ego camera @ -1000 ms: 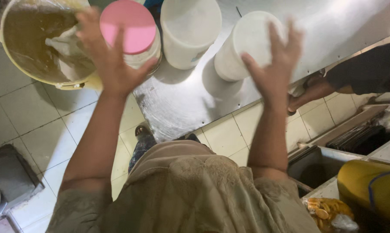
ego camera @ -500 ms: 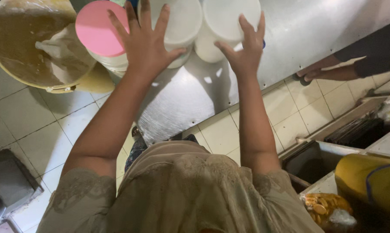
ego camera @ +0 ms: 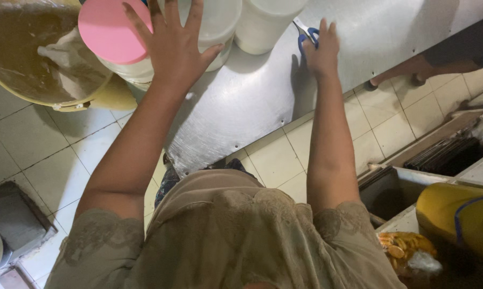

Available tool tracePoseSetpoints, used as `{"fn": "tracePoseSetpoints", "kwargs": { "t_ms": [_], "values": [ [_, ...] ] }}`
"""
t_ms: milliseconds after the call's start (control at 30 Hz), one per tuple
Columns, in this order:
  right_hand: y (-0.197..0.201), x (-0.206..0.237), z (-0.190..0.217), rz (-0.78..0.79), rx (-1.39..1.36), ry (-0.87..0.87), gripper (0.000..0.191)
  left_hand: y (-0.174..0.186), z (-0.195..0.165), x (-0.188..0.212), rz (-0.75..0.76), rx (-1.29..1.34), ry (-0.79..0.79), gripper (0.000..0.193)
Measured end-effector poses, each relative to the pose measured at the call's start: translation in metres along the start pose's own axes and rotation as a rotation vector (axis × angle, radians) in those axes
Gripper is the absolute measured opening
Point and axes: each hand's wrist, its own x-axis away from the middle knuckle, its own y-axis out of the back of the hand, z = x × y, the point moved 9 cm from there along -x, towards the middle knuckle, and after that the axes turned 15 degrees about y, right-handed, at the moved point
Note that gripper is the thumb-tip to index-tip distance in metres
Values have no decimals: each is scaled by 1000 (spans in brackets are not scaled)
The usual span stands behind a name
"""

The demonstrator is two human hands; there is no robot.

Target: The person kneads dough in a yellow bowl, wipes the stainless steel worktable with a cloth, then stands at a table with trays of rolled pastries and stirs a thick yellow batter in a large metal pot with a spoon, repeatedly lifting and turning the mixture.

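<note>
Steel table [ego camera: 263, 107]: 3 white tubs at far edge.
Left hand [ego camera: 174, 51]: fingers spread wide, palm flat on pink-lidded tub [ego camera: 110, 32] and clear-lidded tub [ego camera: 220, 21]; grasps nothing.
Right hand [ego camera: 322, 51]: curled onto blue-handled scissors [ego camera: 305, 35] beside third tub [ego camera: 265, 21].
Scissors: likely light, rigid; take by loops.

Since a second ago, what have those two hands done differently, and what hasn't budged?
The right hand has let go of the white tub it was cupping and dropped onto the blue-handled scissors on the steel table. The left hand slid from the pink-lidded tub to the white tub beside it. The yellow bucket of brown liquid and the tubs stayed put.
</note>
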Motion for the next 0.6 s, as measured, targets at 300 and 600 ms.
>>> {"fn": "tracePoseSetpoints", "kwargs": {
  "t_ms": [300,600],
  "values": [
    [-24,54,-6,253,250,-517,70,7,-2,-1,-11,81,42,89],
    [-20,163,-2,383,-2,-681,54,-1,-6,-9,91,132,94,92]
  ]
}}
